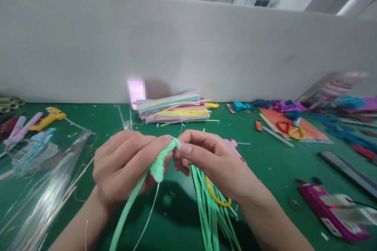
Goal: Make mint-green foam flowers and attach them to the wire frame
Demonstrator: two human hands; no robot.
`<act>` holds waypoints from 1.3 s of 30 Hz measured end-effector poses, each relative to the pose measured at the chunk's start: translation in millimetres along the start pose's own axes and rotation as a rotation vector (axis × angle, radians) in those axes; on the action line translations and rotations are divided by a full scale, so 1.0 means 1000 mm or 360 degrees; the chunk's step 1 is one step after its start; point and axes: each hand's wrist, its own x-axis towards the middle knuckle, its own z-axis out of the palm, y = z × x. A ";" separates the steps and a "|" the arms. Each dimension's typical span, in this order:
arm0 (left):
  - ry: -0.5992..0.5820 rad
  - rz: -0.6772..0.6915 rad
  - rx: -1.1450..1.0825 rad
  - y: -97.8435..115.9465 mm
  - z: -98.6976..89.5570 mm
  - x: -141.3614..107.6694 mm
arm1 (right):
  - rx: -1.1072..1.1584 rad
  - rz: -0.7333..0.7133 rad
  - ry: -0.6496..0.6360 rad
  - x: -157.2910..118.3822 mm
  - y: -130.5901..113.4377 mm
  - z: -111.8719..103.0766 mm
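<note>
Between my hands is a fuzzy mint-green pipe cleaner piece, wound thick and narrowing toward its upper end. My left hand is closed around it, thumb and fingers pressing its side. A long green pipe cleaner tail and a thin bare wire hang down from there. My right hand pinches at the upper tip, where a fine wire sticks up; its fingertips are partly hidden. Under the right hand lie a bundle of green pipe cleaners and a yellow ring-shaped handle.
A stack of pastel pipe cleaners lies by the white partition. To the left are a yellow glue gun and clear plastic sleeves. On the right sit scissors, orange sheets and a magenta power strip.
</note>
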 end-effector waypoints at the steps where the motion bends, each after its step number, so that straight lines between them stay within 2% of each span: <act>1: -0.0020 -0.0032 0.0010 0.000 0.000 0.000 | 0.0003 0.0001 0.0002 0.000 0.000 0.000; 3: -0.0045 -0.0119 0.0031 0.002 0.000 -0.001 | -0.0017 0.0014 0.0009 0.001 0.000 0.000; 7: -0.0024 -0.0130 0.0049 0.003 0.001 0.002 | -0.0110 0.0059 0.0043 0.000 -0.003 0.001; 11: -0.0122 -0.0207 0.0079 0.004 0.001 0.009 | -0.0116 0.0103 0.0052 -0.001 -0.005 0.001; 17: -0.0135 -0.0054 0.0030 0.001 0.002 0.012 | -0.0028 0.0098 0.0072 -0.003 -0.002 -0.001; 24: -0.0109 -0.0093 0.0086 0.000 0.006 0.008 | -0.0017 0.0076 0.0094 -0.004 -0.002 -0.002; 28: -0.0099 -0.0100 -0.0007 -0.001 0.009 0.006 | 0.0022 0.0078 0.0091 -0.004 -0.003 -0.002; 30: -0.0098 -0.0133 -0.0066 -0.002 0.011 0.004 | -0.0076 0.0113 0.0112 -0.005 -0.006 -0.003; 33: -0.0123 -0.0203 -0.0110 -0.003 0.013 0.000 | -0.0459 0.0079 0.0247 -0.006 -0.015 -0.007; 36: -0.0190 -0.0183 -0.0140 -0.005 0.013 -0.003 | -0.0805 -0.0175 0.0453 -0.005 -0.021 -0.017; 39: -0.0229 -0.0135 -0.0158 -0.005 0.011 -0.003 | -0.0994 -0.0394 0.0436 -0.001 -0.021 -0.029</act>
